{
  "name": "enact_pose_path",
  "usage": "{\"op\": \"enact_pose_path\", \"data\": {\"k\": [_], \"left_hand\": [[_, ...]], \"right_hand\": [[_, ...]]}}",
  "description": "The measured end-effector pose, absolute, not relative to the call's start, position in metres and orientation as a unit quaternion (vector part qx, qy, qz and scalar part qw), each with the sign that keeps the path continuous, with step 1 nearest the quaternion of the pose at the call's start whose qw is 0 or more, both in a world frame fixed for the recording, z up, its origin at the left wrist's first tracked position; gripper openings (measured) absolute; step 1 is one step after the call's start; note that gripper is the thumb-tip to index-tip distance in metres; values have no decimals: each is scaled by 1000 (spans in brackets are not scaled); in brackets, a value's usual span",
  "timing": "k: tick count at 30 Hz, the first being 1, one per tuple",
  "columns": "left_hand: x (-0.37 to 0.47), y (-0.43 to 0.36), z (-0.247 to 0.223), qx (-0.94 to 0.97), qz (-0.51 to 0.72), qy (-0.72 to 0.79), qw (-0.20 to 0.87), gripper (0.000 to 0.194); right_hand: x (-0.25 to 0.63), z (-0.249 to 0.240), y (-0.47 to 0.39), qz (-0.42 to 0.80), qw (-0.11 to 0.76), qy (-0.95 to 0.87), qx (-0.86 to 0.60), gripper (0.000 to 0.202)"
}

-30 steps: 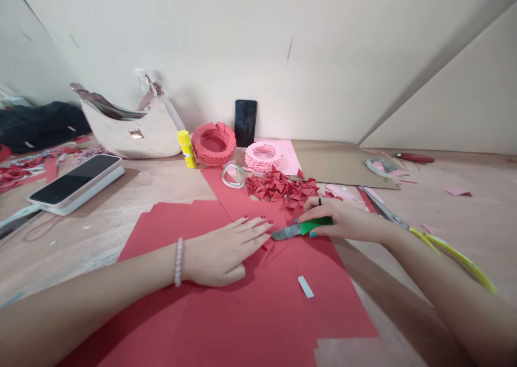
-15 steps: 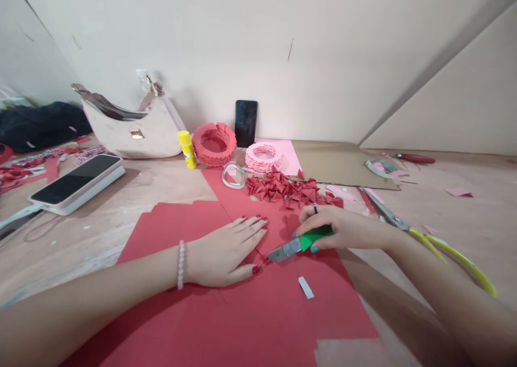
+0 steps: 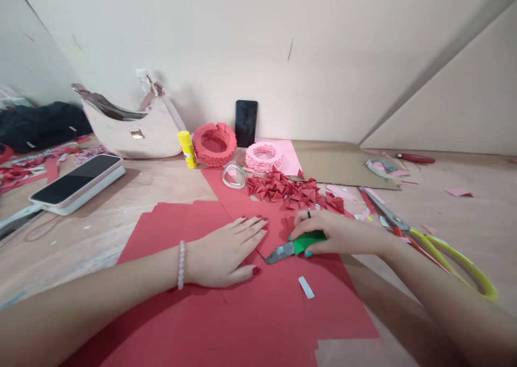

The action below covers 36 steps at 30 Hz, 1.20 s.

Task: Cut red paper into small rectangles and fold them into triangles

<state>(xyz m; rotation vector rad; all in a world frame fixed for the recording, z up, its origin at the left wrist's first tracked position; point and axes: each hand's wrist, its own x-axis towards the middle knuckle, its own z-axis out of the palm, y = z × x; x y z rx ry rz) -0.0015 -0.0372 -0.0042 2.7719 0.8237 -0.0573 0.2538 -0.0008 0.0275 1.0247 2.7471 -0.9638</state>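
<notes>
My left hand (image 3: 221, 255) lies flat with fingers stretched on the red paper sheets (image 3: 202, 324), a beaded bracelet (image 3: 181, 265) round its wrist. To its right, my right hand (image 3: 337, 233) is closed round the green handle of a knife (image 3: 283, 251). The knife's flat metal blade points left, its tip at the paper between my left thumb and fingers. Part of the handle is hidden by my fingers. A small white paper strip (image 3: 306, 287) lies on the red sheets below the blade. Folded red paper pieces (image 3: 288, 189) are heaped beyond my hands.
Yellow-handled scissors (image 3: 424, 240) lie beside my right forearm. Behind stand a red paper ring (image 3: 214, 145), a pink paper ring (image 3: 263, 158), a glue stick (image 3: 187, 149), a leaning phone (image 3: 246, 123) and a white handbag (image 3: 133, 130). Cardboard (image 3: 335, 162) lies at the back.
My right hand has shifted slightly left and down, drawing the knife tip a little toward my left thumb. The left hand stays put.
</notes>
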Motion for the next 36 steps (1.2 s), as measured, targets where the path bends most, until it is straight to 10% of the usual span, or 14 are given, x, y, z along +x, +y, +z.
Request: {"op": "enact_pose_path", "data": {"k": [36], "left_hand": [[-6, -34, -7, 961, -16, 251, 120, 62]], "right_hand": [[255, 27, 1, -301, 13, 893, 334, 10]]}}
